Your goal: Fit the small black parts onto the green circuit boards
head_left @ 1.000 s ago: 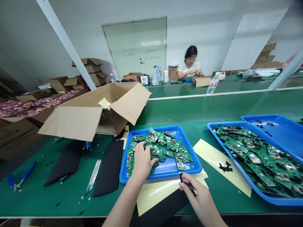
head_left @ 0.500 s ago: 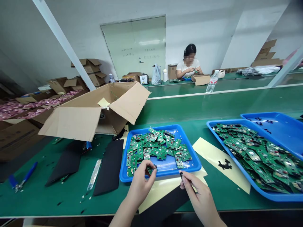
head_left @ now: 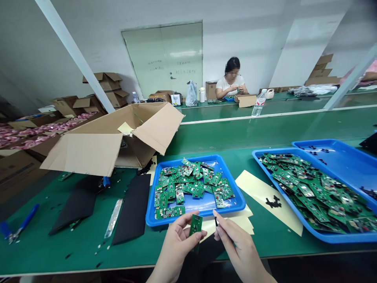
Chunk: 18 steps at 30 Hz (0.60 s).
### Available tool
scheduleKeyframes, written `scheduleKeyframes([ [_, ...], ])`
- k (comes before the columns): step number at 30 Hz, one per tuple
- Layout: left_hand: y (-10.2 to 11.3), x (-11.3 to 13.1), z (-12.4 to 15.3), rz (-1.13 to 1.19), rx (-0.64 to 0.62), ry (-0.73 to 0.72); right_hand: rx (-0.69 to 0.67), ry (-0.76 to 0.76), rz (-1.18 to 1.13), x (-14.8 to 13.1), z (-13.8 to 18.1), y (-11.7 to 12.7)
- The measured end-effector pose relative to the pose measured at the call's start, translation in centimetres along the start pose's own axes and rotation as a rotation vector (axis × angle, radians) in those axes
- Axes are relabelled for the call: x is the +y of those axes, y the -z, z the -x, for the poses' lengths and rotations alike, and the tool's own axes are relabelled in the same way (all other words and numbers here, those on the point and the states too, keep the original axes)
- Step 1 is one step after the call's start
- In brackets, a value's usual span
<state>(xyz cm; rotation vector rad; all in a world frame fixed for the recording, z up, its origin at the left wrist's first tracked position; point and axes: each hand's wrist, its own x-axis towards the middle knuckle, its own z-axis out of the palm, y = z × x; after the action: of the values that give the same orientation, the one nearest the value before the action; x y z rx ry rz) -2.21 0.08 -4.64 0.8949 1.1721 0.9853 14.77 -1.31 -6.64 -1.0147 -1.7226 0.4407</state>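
Observation:
My left hand (head_left: 180, 244) pinches a small green circuit board (head_left: 196, 225), held upright just in front of the near edge of a blue tray (head_left: 203, 212). Close to its right, my right hand (head_left: 237, 241) has a thin black piece (head_left: 216, 221) between thumb and forefinger. The black piece is a little apart from the board; its exact kind is too small to tell. Inside the tray lie many loose green boards (head_left: 196, 190). Pale yellow sheets (head_left: 241, 224) stick out from under the tray.
To the right, a blue tray (head_left: 326, 237) is heaped with boards, beside small black pieces (head_left: 273, 202) on yellow paper (head_left: 253, 182). An open carton (head_left: 85, 151), black sheets (head_left: 132, 210) and blue-handled cutters (head_left: 22, 224) occupy the left. A person (head_left: 231, 82) sits across the bench.
My left hand has drawn back from the tray and moved right, now showing the board upright. My right hand has come closer to it. A board lies crosswise in the tray's near-left corner.

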Motion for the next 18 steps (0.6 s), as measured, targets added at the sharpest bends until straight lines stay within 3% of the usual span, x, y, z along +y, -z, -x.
scheduleKeyframes([
  [5, -1.3, 1.4, 1.2, 0.065, -0.077, 0.072, -0.078, 0.041, 0.016, -0.8, -0.3, 0.4],
  [10, -2.2, 2.4, 1.4, 0.064, -0.124, 0.103, -0.165, 0.205, 0.096, -1.5, -1.7, 2.0],
  [18, -2.4, 2.3, 1.6, 0.062, -0.183, 0.157, -0.329, 0.327, 0.181, -1.7, -3.1, 2.5],
])
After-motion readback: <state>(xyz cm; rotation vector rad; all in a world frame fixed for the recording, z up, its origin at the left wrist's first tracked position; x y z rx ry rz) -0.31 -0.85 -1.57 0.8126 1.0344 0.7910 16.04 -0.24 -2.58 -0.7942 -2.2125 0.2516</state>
